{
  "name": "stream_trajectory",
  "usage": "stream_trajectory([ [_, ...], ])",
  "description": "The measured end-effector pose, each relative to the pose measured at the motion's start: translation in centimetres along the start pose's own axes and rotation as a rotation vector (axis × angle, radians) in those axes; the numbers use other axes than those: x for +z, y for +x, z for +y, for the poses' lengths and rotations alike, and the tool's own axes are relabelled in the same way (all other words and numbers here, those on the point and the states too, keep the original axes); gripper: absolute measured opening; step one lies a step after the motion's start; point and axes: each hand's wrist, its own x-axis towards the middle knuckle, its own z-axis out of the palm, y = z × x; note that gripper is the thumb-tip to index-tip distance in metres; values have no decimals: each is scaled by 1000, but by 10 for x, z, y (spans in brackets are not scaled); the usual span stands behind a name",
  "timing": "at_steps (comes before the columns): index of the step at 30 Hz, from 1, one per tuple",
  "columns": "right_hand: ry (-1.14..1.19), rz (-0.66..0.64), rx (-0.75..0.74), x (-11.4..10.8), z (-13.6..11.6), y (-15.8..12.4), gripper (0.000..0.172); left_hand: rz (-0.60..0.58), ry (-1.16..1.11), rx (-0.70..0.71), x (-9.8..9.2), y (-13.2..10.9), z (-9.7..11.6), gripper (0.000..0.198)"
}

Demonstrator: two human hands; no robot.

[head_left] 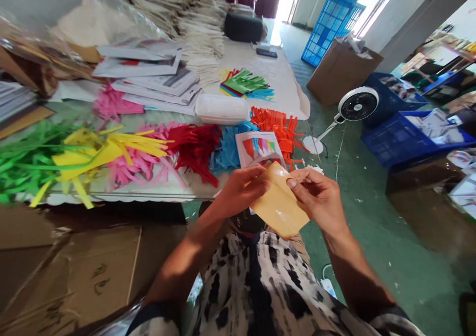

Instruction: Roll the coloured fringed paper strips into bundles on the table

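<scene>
Between my hands, above my lap, is a flat yellow-orange packet (280, 204) with glossy highlights, tilted at an angle. My left hand (241, 189) pinches its upper left edge, fingertips bent over it. On the other side my right hand (316, 192) grips the upper right edge, with the thumb lying flat on its face. Just beyond the packet, a white printed card (260, 147) with coloured tassel pictures leans over blue fringed strips (226, 150) and orange fringed strips (277, 127). Whether anything is inside the packet cannot be seen.
Dark red (195, 150), yellow (111, 150) and green fringed strips (33, 152) line the table edge leftward. A white roll (222, 108) lies behind them, near stacked white envelopes (159, 88). A fan (357, 104) and blue crate (390, 140) stand at right; cardboard boxes (85, 276) sit lower left.
</scene>
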Motion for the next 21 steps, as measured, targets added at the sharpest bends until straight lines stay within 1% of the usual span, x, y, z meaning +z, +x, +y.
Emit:
stream_trajectory([
  [3,198,19,131,1,3,3,14,-36,-46,-91,-3,8,6,26],
  [6,320,44,205,2,7,5,16,-59,-67,-128,-1,17,8,24],
  [8,377,55,223,4,11,7,17,-63,-32,-115,0,23,8,21],
  [10,425,80,220,5,14,9,18,-33,108,-49,-1,30,9,15],
  [11,446,107,211,6,15,10,19,19,221,15,-2,33,10,11],
  [12,469,142,205,7,16,11,20,110,355,107,-4,34,13,9],
  [14,536,231,215,12,14,13,22,382,617,350,-7,31,24,18],
  [15,578,282,228,16,12,14,24,526,713,477,-6,25,31,19],
  [16,626,328,243,21,9,16,24,634,777,587,-4,15,38,16],
  [17,677,363,253,26,7,17,25,686,799,660,0,2,44,8],
  [18,730,389,249,33,4,19,24,643,774,688,5,-13,48,6],
  [19,783,403,235,41,2,20,23,494,728,653,10,-30,49,22],
  [20,834,402,220,49,0,22,22,310,678,561,15,-45,47,39],
  [21,885,391,213,57,-2,23,20,138,664,427,20,-59,42,49],
])
